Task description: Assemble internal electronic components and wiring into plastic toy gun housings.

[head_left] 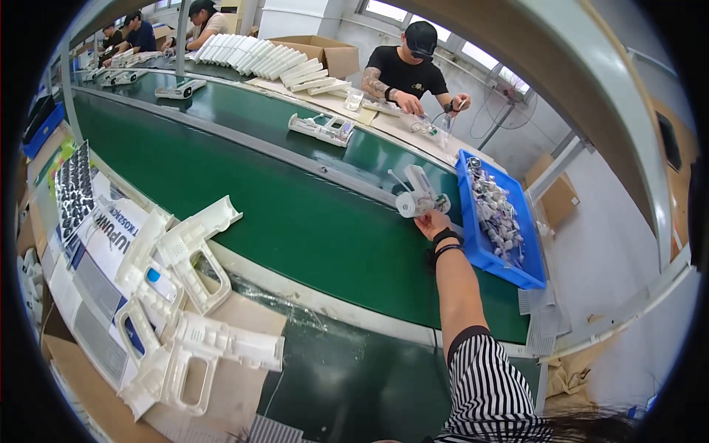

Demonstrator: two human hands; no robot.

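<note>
My right hand [434, 224], dark bands at its wrist, reaches out over the green conveyor belt. Its fingers are closed on a white plastic assembly [416, 198] with a round end, a block-shaped part and a thin stalk. A small greenish part shows at the assembly's right side. Just right of the hand stands a blue bin [538, 277] full of small white parts with wires [496, 210]. White plastic housing shells [196, 258] with looped handles lie at the lower left, several together, some overlapping. My left hand is out of view.
The green belt [295, 244] crosses diagonally, a grey rail [244, 140] along it. White housings with inner parts [321, 130] sit beyond the rail. A co-worker [417, 74] handles small parts opposite, near stacked white pieces [255, 57] and a cardboard box [341, 59]. Metal frame posts [659, 199] stand right.
</note>
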